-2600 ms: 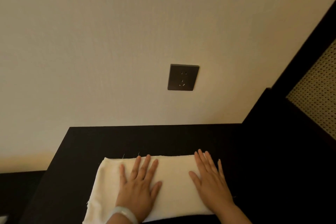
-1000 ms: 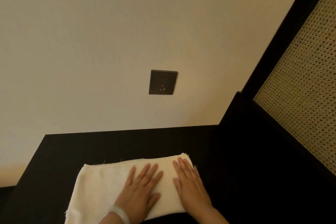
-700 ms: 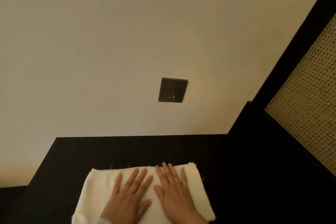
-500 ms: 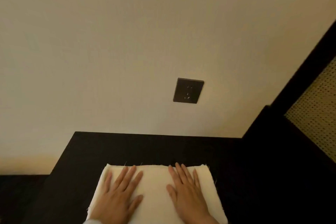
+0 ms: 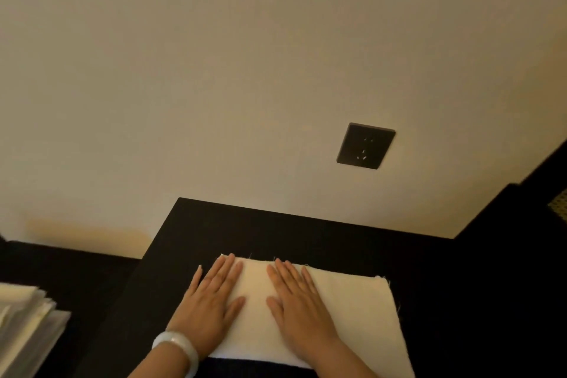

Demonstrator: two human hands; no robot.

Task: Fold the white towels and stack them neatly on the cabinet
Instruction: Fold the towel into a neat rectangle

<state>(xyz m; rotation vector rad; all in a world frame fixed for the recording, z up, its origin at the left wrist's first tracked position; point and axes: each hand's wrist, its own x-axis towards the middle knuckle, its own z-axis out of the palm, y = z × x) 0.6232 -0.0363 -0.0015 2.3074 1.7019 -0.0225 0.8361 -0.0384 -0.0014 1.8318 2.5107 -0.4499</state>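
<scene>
Flat left hand (image 5: 211,301), right hand (image 5: 302,310) press towel (image 5: 356,319), corner cropped.

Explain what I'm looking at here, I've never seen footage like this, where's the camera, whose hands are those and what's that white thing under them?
There is no machine here: a person works with bare hands. All the pictures come from one wide camera worn on that person's head, looking forward and down. The left hand, with a pale bracelet at its wrist, and the right hand lie flat, fingers straight, on a folded white towel. They press it; nothing is gripped. The towel rests on a dark cabinet top against a cream wall with a dark socket. At the lower left edge is a stack of white cloths, probably more towels.
</scene>
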